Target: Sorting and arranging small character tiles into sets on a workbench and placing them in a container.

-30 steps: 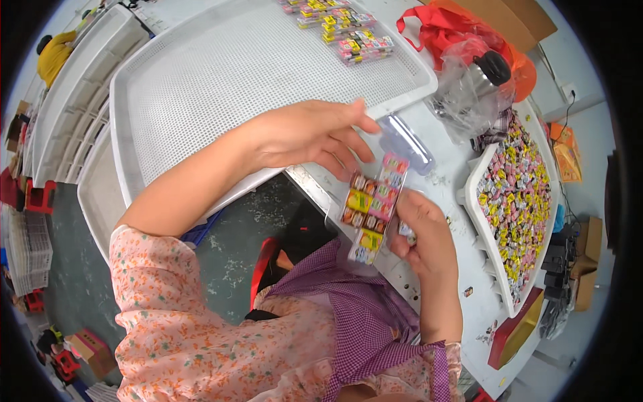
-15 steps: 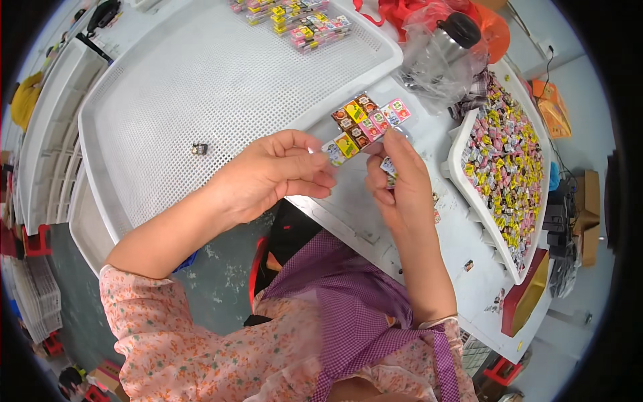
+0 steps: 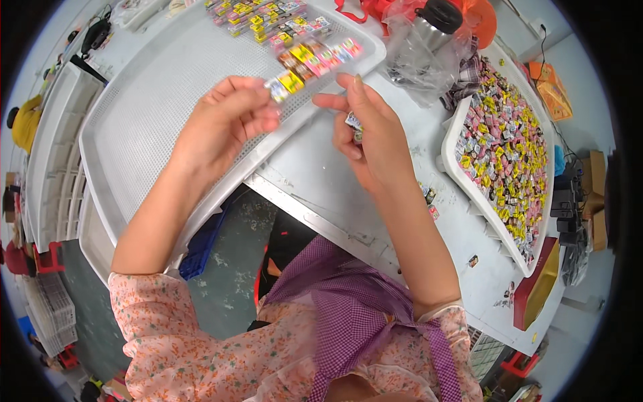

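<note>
My left hand pinches the near end of a clear plastic pack filled with small candies in yellow, brown, pink and white wrappers. The pack is slightly blurred and hangs over the right edge of a white perforated tray. To the right, my right hand is apart from the pack, its index finger stretched out. Its other fingers are curled round a few wrapped candies. Several similar filled packs lie at the tray's far end.
A white bin heaped with loose wrapped candies stands on the right. Behind it are a steel flask in clear plastic and a red bag. A few candies and a red-and-gold box lie near the table's right end.
My left hand has carried the pack up and left, over the tray edge. My right hand has let go of the pack, keeping the candies in its curled fingers.
</note>
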A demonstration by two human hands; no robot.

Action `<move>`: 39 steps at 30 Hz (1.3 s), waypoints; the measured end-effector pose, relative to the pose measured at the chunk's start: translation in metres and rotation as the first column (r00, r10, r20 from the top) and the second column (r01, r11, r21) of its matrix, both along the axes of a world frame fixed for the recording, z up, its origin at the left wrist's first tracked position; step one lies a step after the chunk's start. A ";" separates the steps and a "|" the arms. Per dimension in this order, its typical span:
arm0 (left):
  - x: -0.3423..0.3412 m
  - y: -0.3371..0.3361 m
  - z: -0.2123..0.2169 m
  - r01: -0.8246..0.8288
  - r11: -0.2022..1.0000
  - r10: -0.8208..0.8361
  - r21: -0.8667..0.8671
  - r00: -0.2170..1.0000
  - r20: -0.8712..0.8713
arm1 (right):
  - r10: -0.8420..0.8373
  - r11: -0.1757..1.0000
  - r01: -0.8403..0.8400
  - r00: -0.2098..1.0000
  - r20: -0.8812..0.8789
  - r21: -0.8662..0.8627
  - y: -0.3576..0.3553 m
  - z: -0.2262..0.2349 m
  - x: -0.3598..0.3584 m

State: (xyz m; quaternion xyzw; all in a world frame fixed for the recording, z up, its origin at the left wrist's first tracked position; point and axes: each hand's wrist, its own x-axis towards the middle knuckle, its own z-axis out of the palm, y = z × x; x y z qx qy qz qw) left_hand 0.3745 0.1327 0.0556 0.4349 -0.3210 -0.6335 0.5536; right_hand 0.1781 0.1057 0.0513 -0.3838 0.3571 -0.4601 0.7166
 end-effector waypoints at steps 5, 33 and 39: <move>0.024 -0.058 -0.007 -0.111 0.988 0.125 -0.103 0.982 0.141 | -0.027 0.997 0.008 0.972 -0.232 -0.079 0.022 -0.018 -0.015; 0.050 -0.121 -0.029 -0.182 0.982 0.126 0.058 0.847 0.517 | -0.054 0.969 -0.023 0.953 -0.299 -0.247 0.050 -0.084 -0.054; 0.074 -0.052 -0.017 -0.218 0.970 0.236 -0.105 0.753 0.614 | -0.119 0.962 0.056 0.968 -0.223 -0.267 0.052 -0.075 -0.058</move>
